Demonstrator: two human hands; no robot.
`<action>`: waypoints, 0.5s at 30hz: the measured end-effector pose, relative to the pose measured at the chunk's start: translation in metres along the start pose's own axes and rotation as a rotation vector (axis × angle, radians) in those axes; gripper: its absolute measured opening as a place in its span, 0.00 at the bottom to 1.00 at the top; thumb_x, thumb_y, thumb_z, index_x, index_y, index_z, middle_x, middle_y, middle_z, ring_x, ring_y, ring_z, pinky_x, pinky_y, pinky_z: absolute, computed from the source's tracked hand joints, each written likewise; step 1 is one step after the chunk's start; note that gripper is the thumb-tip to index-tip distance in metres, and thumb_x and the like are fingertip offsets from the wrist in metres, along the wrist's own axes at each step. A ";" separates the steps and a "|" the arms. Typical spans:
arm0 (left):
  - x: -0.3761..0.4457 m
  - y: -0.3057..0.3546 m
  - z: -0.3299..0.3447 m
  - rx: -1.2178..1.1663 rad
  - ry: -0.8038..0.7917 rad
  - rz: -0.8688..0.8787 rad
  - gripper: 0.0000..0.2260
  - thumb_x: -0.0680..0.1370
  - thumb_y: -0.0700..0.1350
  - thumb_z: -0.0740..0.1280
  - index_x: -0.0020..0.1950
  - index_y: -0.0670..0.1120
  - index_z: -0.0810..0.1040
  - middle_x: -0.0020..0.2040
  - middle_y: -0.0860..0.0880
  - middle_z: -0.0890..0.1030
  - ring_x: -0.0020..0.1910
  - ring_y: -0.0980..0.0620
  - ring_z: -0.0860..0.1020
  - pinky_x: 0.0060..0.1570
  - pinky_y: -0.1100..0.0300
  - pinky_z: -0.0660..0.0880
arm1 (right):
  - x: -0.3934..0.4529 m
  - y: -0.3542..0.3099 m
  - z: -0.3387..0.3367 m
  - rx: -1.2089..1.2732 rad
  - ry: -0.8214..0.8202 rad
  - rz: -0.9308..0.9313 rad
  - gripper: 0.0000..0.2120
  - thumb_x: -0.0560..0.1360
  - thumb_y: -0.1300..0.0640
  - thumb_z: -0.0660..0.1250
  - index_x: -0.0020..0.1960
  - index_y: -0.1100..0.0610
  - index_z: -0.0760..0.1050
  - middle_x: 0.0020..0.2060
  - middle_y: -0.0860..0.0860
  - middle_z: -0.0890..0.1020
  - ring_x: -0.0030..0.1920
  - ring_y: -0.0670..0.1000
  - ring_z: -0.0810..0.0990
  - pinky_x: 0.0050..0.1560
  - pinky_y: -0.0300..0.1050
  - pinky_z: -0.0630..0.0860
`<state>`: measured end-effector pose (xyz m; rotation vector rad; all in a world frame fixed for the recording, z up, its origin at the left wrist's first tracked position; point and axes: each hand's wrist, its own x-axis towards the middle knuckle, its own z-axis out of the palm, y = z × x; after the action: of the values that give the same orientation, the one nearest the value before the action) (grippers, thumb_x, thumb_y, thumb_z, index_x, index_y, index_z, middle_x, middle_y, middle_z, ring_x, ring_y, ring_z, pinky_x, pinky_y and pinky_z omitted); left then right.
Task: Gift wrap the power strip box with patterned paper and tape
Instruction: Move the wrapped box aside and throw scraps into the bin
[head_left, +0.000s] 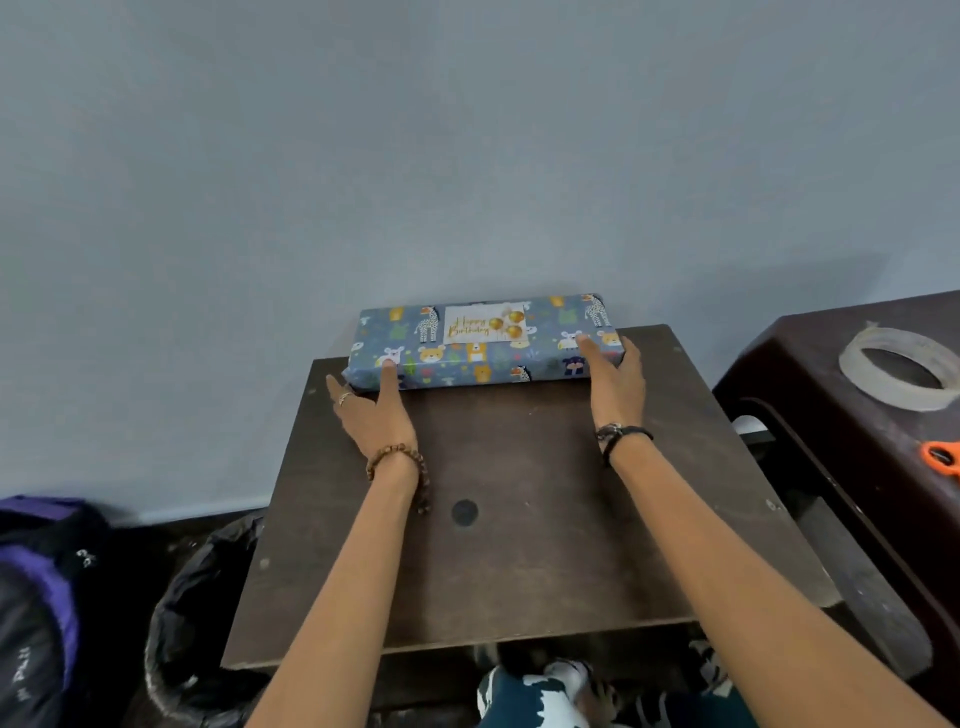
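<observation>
The box (483, 348), fully covered in blue paper with animal prints, lies at the far edge of the small brown table (493, 545), against the wall. A white "Happy Birthday" card (485, 325) sits on its top face. My left hand (371, 410) rests at the box's near left corner, thumb on top and fingers spread beside it. My right hand (615, 379) holds the near right end, thumb on top, fingers along the side. A roll of tape (901, 371) lies on the dark stool at right.
Orange-handled scissors (943, 460) lie on the dark stool (810, 364) to the right of the table. A bin with a black liner (202, 623) stands at the table's left. A dark and purple bag (41, 597) sits at far left. The grey wall rises directly behind the box.
</observation>
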<state>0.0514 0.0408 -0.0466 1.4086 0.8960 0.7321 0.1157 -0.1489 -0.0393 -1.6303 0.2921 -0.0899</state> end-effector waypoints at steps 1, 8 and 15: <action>0.001 0.001 0.001 0.052 0.023 -0.007 0.33 0.76 0.50 0.66 0.75 0.42 0.55 0.73 0.42 0.61 0.70 0.45 0.64 0.65 0.56 0.64 | 0.000 0.000 0.000 0.001 0.009 -0.003 0.29 0.74 0.48 0.67 0.71 0.57 0.62 0.65 0.54 0.71 0.67 0.54 0.65 0.62 0.45 0.65; -0.025 0.003 -0.026 0.095 0.044 -0.019 0.22 0.75 0.45 0.68 0.65 0.38 0.66 0.66 0.40 0.64 0.59 0.44 0.70 0.50 0.67 0.66 | -0.018 0.003 -0.036 -0.101 0.022 -0.043 0.18 0.73 0.63 0.67 0.62 0.59 0.71 0.53 0.51 0.76 0.53 0.48 0.73 0.41 0.30 0.65; -0.046 0.020 -0.051 -0.003 0.112 -0.044 0.20 0.74 0.41 0.69 0.61 0.35 0.68 0.65 0.38 0.65 0.57 0.43 0.73 0.47 0.66 0.68 | -0.049 -0.005 -0.066 -0.125 -0.107 -0.115 0.17 0.71 0.67 0.68 0.60 0.60 0.72 0.50 0.51 0.78 0.52 0.47 0.75 0.52 0.34 0.68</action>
<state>-0.0136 0.0277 -0.0203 1.3518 1.0096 0.7842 0.0535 -0.2006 -0.0229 -1.7690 0.1230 -0.0725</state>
